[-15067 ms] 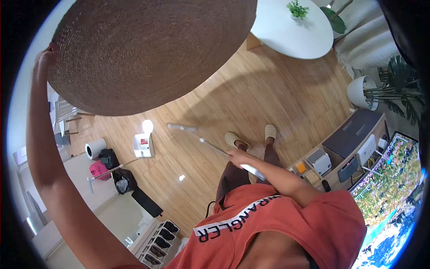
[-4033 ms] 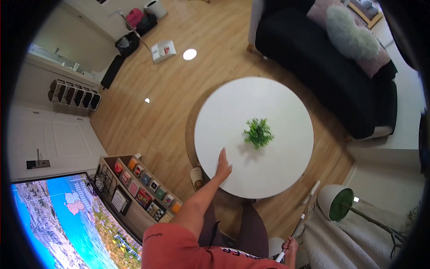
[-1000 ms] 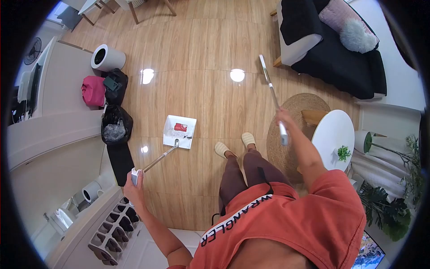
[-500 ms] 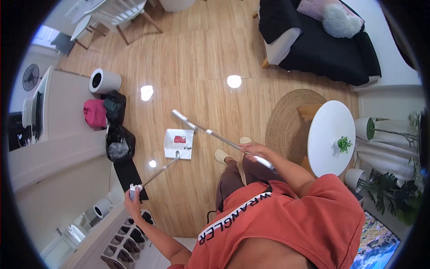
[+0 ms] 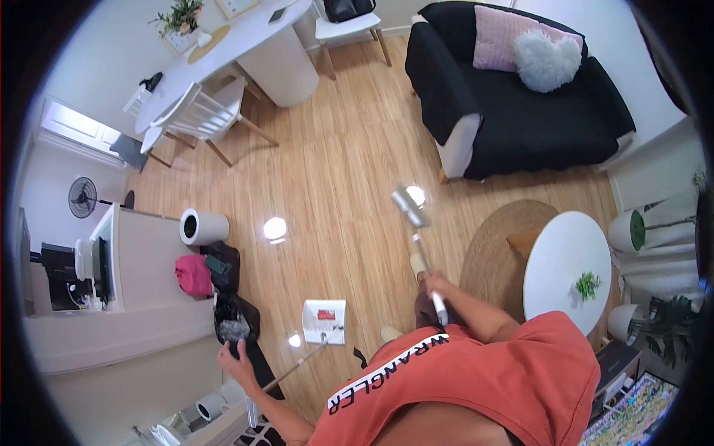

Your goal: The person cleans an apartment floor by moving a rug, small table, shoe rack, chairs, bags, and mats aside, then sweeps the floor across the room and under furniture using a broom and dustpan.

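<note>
My right hand (image 5: 437,284) grips the handle of a broom (image 5: 424,256), its pale head (image 5: 410,207) held over the floor and slightly blurred. My left hand (image 5: 236,364) is off the dustpan handle, fingers apart, near a black bag (image 5: 236,316). Below that hand, the long-handled white dustpan (image 5: 312,327) sits on the floor with its handle (image 5: 294,368) slanting behind my left forearm. Inside the pan lie a red piece (image 5: 326,315) and some small dark bits. My forearm hides part of the handle's upper end.
A black sofa (image 5: 520,119) stands at the upper right. Near it are a round white table (image 5: 558,260) and a woven rug (image 5: 483,260). Along the left wall are a white bin (image 5: 212,227) and a pink bag (image 5: 193,275). A white chair (image 5: 204,119) stands at the upper left.
My left hand has let go of the dustpan handle and opened. The broom has swung away from the dustpan to the right and forward. My view has tilted up, showing more of the room.
</note>
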A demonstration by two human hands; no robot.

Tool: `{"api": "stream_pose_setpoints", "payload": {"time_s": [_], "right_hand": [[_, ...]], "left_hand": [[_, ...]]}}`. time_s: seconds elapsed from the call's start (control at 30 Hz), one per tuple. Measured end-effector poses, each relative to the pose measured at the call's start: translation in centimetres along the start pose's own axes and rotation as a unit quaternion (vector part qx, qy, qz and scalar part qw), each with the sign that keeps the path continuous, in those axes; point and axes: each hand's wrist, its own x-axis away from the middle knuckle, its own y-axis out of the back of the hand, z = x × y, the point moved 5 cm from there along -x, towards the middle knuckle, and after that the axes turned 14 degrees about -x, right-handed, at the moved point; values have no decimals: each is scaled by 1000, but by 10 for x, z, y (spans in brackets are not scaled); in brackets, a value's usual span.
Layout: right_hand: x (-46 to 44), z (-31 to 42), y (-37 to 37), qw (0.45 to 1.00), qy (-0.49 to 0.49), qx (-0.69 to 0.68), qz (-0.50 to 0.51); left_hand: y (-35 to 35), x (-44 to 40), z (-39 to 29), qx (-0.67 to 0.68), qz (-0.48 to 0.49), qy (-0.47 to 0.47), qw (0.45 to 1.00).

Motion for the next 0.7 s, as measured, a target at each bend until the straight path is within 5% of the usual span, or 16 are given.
{"api": "stream_pose_setpoints", "payload": {"time_s": [0.03,0.13,0.2,0.23,0.3,0.37,0.43,0.47,0.6,0.67,0.7], "right_hand": [[21,38,-11,992,-86,-80,44],[-29,96,29,955,-127,-234,132],[-37,145,46,861,-290,-351,227],[-36,164,50,861,-289,-350,229],[-51,206,70,983,-87,-149,70],[-95,219,59,994,-34,-88,52],[-131,234,43,986,48,-93,-126],[-139,243,31,986,48,-95,-126],[-182,288,-7,997,-57,28,-39],[-203,314,-12,930,-114,-295,190],[-215,327,-6,905,-174,-318,222]], "left_hand": [[-2,-15,-35,34,37,-25,998],[-9,-53,-125,34,44,-75,996],[-5,-77,-171,40,25,-117,992],[-2,-85,-184,40,22,-115,992],[2,-104,-206,63,31,-117,991],[-3,-118,-211,59,33,-109,992],[-13,-136,-218,55,36,-103,992],[-22,-148,-221,62,70,-86,992],[-80,-226,-262,104,76,-116,985],[-102,-287,-305,123,88,-153,977],[-110,-314,-336,112,110,-168,973]]}}
